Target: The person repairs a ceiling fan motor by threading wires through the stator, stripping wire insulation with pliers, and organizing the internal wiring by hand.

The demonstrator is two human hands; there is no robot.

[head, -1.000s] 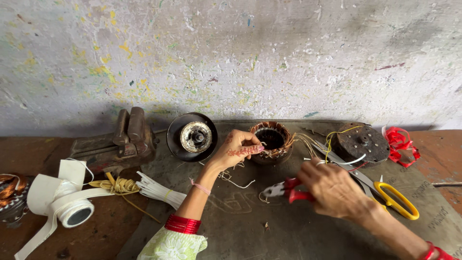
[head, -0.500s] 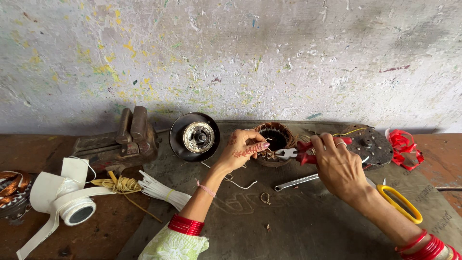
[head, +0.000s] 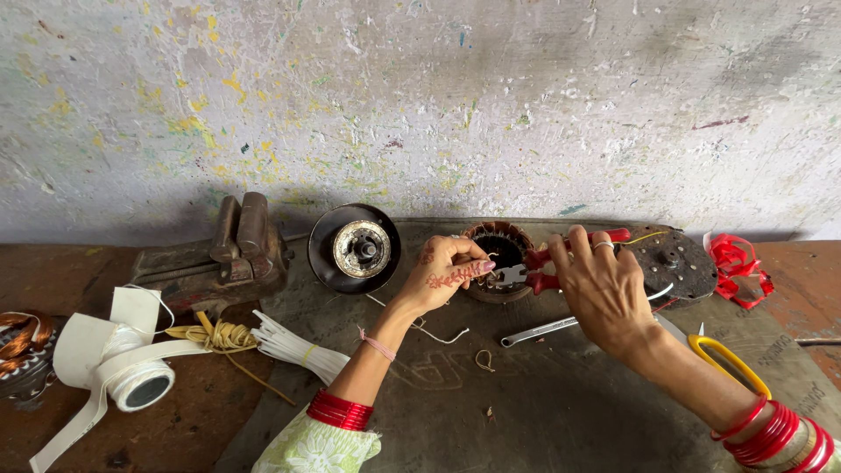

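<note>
Single head cam, worn by the person, looks down and forward over the workbench toward the paint-flecked wall. Close range: both forearms enter from the bottom edge, left hand and right hand sit mid-frame. Wall fills the top half. No second view, no overlap.

A bench vise sits near white tape roll.

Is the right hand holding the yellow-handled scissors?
No, the right hand grips red-handled pliers; the yellow-handled scissors lie on the mat.
</note>
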